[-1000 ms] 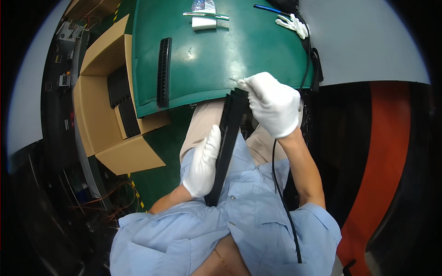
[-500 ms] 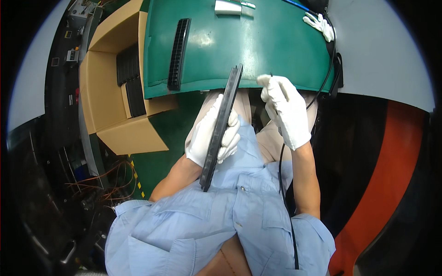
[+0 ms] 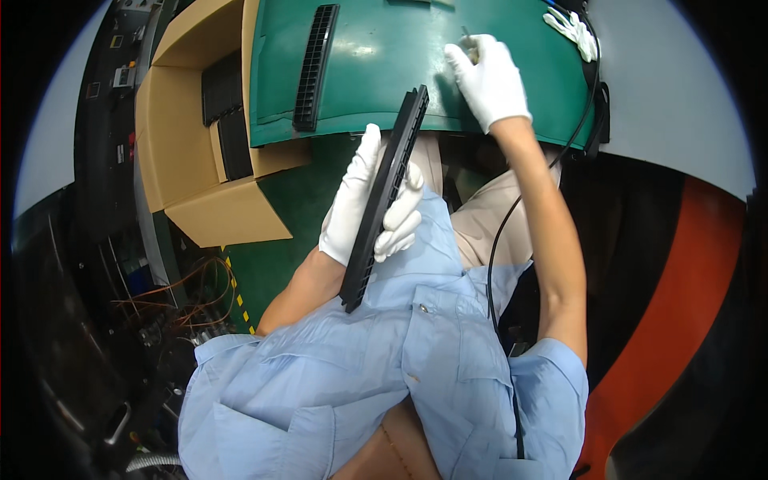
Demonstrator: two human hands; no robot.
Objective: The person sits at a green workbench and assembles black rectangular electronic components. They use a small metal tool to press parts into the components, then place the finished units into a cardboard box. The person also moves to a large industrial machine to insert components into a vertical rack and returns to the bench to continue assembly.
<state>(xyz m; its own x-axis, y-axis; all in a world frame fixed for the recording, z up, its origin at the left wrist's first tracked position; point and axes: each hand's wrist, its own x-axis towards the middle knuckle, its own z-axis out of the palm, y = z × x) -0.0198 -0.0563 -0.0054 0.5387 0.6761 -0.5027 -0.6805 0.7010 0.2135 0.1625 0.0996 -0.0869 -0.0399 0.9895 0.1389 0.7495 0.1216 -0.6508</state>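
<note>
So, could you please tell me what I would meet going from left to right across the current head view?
Open cardboard box, slotted black strip lying down, held black strip, gloved right hand, loose white glove.

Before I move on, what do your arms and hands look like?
The left hand and right hand wear plain white gloves ending at the wrists. The forearms are bare; the light blue shirt's right sleeve is short. A black cord runs past the right forearm.

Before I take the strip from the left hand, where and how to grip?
Likely the strip by its far end, from the right, pinching its long edges: that slim end juts past the left hand, whose thumb lies left.
</note>
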